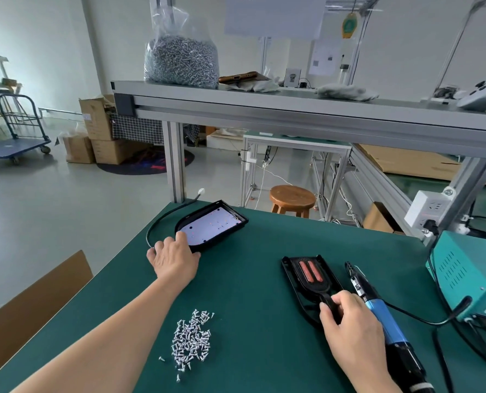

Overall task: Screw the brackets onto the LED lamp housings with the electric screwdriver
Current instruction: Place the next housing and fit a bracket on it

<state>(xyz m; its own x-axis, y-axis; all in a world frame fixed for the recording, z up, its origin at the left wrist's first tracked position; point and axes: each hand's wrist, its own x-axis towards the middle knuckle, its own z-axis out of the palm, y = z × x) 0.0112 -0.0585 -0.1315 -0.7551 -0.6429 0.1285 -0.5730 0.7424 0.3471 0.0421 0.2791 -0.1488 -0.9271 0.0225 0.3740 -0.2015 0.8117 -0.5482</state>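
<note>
A black LED lamp housing with a white board inside lies at the far left of the green table, its black cable curving off to the left. My left hand grips its near rounded edge. A black bracket with two red strips lies at the right. My right hand grips the bracket's narrow near end. The blue and black electric screwdriver lies on the table just right of that hand. A pile of silver screws sits near the front between my arms.
A teal power supply box stands at the right edge, with cables trailing from it. An aluminium shelf overhangs the back, carrying a bag of screws. A brown cardboard panel stands left of the table.
</note>
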